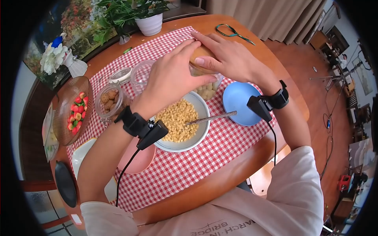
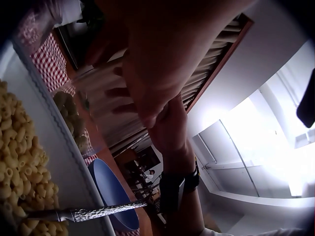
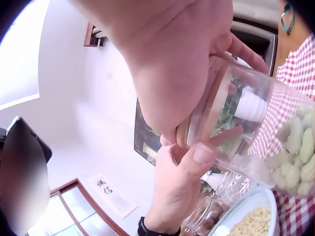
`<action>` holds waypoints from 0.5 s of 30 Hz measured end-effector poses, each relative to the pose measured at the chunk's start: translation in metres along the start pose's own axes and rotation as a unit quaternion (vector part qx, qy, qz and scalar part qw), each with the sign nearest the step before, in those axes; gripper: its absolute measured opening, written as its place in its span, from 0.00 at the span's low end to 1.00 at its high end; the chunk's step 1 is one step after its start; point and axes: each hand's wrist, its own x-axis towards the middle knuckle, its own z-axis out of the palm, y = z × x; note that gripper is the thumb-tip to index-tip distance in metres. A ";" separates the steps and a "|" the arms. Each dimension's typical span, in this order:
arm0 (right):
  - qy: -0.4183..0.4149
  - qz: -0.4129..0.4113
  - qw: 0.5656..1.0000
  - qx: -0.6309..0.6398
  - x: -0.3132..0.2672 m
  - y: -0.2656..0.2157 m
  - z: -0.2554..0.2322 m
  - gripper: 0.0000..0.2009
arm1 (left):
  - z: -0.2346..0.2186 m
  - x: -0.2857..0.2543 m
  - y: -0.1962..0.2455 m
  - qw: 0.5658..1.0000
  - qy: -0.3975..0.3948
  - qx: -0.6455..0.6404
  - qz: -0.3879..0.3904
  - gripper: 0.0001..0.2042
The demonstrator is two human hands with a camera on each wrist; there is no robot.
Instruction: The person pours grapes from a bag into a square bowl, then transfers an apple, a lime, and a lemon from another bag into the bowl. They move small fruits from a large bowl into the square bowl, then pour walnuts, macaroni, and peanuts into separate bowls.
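Observation:
In the head view, both hands meet around the top of a clear jar (image 1: 208, 91) with a wooden lid (image 1: 201, 54). My left hand (image 1: 169, 72) holds the jar near its top, its thumb lying along the front below the lid. My right hand (image 1: 232, 57) grips the lid from above. The right wrist view shows the jar's clear wall (image 3: 246, 157), pale green oval pieces (image 3: 298, 147) inside, and the lid's edge (image 3: 221, 93) under the palm. Just in front stands a white bowl (image 1: 203, 131) of macaroni (image 1: 177, 122), a metal-handled utensil (image 1: 214, 117) leaning on its rim.
A blue bowl (image 1: 240, 104) sits right of the macaroni, a pink bowl (image 1: 138, 159) at front left. Leftward are a jar of brown lumps (image 1: 110, 100), another clear container (image 1: 138, 74) and a ribbed glass bowl (image 1: 63, 98) with red pieces. A white plant pot (image 1: 150, 24) stands behind.

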 end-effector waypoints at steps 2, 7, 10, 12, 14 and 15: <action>-0.041 0.022 0.999 -0.023 0.002 -0.001 0.000 0.48 | -0.004 0.001 -0.002 0.999 -0.004 0.032 -0.002 0.46; -0.003 -0.062 0.996 -0.061 -0.005 -0.012 -0.004 0.45 | -0.017 -0.022 -0.018 0.998 -0.030 -0.052 0.003 0.38; 0.021 0.005 0.998 -0.067 -0.005 -0.010 -0.007 0.40 | -0.056 -0.054 -0.020 0.998 -0.042 -0.035 -0.018 0.34; 0.045 0.033 0.997 -0.058 0.003 0.005 -0.015 0.38 | -0.078 -0.082 -0.030 0.999 0.003 -0.031 0.010 0.28; 0.090 0.104 0.989 -0.048 0.017 0.023 -0.025 0.37 | -0.101 -0.109 -0.041 0.992 -0.059 -0.028 -0.107 0.21; 0.091 0.098 0.990 -0.045 0.023 0.030 -0.026 0.37 | -0.104 -0.121 -0.047 0.991 -0.022 -0.058 -0.120 0.15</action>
